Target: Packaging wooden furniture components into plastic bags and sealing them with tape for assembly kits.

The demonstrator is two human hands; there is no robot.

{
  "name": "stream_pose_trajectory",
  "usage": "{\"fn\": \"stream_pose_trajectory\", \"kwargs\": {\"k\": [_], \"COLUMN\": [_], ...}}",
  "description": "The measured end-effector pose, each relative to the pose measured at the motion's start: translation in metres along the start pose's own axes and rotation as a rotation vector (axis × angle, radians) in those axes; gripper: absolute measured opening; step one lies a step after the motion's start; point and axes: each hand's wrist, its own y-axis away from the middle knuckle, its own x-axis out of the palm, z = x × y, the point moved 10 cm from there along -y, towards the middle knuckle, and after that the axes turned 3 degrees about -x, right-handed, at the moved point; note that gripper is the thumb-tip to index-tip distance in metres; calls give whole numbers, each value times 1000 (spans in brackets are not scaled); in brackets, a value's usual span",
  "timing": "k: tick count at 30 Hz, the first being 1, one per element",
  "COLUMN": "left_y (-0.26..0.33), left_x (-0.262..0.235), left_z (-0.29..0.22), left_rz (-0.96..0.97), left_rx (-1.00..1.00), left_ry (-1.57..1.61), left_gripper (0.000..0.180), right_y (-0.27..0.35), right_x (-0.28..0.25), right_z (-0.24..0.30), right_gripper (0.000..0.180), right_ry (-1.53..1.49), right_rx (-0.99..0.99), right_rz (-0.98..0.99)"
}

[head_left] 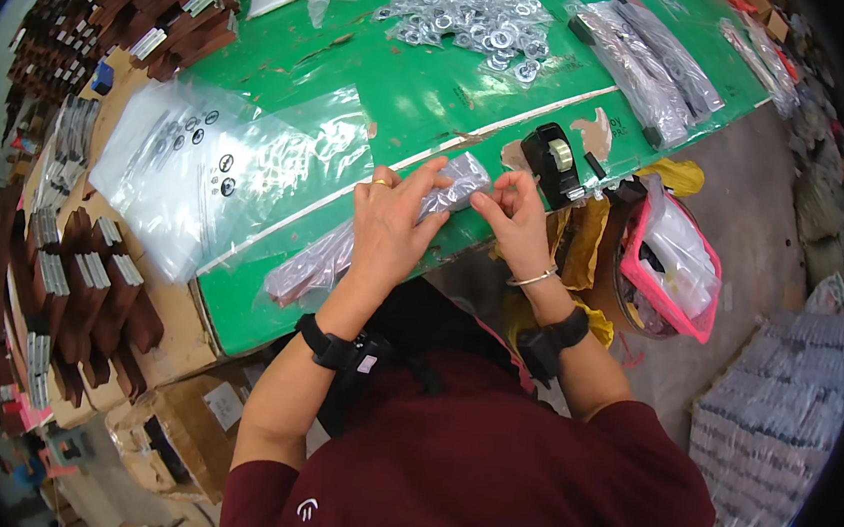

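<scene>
A long, narrow package in clear, wrinkled plastic lies slantwise along the near edge of the green table. My left hand grips it from above, fingers over the far side and thumb on the near side. Beside the package's right end, my right hand is closed in a pinch; whatever lies between its fingertips is too small to make out. Just right of that hand stands a black tape dispenser with a roll of clear tape. The plastic hides what the package contains.
Flat clear bags are spread at the left. Metal rings in small bags form a pile at the back, near other wrapped long packages. Brown parts are stacked at left. A pink-rimmed bin stands right, below the table edge.
</scene>
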Motion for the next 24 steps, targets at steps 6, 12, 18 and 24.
{"fn": "stream_pose_trajectory", "kwargs": {"k": [6, 12, 18, 24], "left_y": [-9, -14, 30, 157], "left_x": [-2, 3, -82, -116], "left_z": [17, 35, 43, 120], "left_rz": [36, 131, 231, 56], "left_rx": [-28, -114, -140, -319], "left_ry": [54, 44, 186, 60], "left_gripper": [43, 48, 108, 146], "right_y": [-5, -1, -43, -82], "right_x": [4, 89, 111, 125], "right_z": [42, 119, 80, 59], "right_gripper": [39, 83, 64, 60], "right_ry": [429, 992, 882, 847], "right_rx": [-209, -1024, -762, -533], "right_rz": [-80, 442, 776, 946]}}
